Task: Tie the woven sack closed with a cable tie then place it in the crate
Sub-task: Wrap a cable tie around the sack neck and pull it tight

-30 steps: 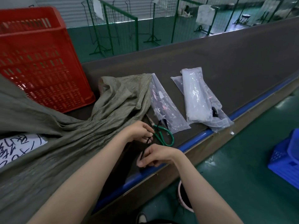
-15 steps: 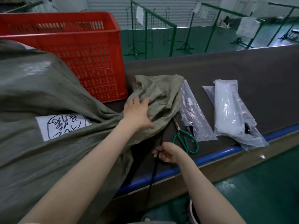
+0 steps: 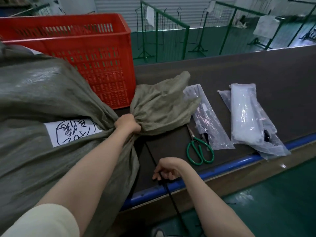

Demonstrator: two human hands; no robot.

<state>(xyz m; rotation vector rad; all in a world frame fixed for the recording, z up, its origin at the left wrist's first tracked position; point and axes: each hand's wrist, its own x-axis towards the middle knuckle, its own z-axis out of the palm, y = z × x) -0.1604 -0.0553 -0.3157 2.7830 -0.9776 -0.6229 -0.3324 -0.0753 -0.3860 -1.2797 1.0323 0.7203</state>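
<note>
A big grey-green woven sack (image 3: 44, 103) lies on the left of the dark table, with a white handwritten label (image 3: 71, 132) on it. My left hand (image 3: 127, 124) is shut on the sack's gathered neck, and the loose mouth (image 3: 162, 106) fans out to the right of my fist. My right hand (image 3: 166, 170) grips a long black cable tie (image 3: 152, 154) near the table's blue front edge. The tie runs from under the sack neck, through my fingers and down over the edge. The red slatted crate (image 3: 95, 48) stands behind the sack.
Green-handled scissors (image 3: 199, 151) lie right of my right hand. Two clear plastic bags, one of black ties (image 3: 205, 115) and one of white ties (image 3: 248, 115), lie farther right. Green metal racks (image 3: 162, 31) stand beyond the table. The floor below is green.
My left hand went from the scissors area to the sack mouth, then closed around the gathered neck. My right hand stayed on the cable tie. The view swung left, showing more sack and crate.
</note>
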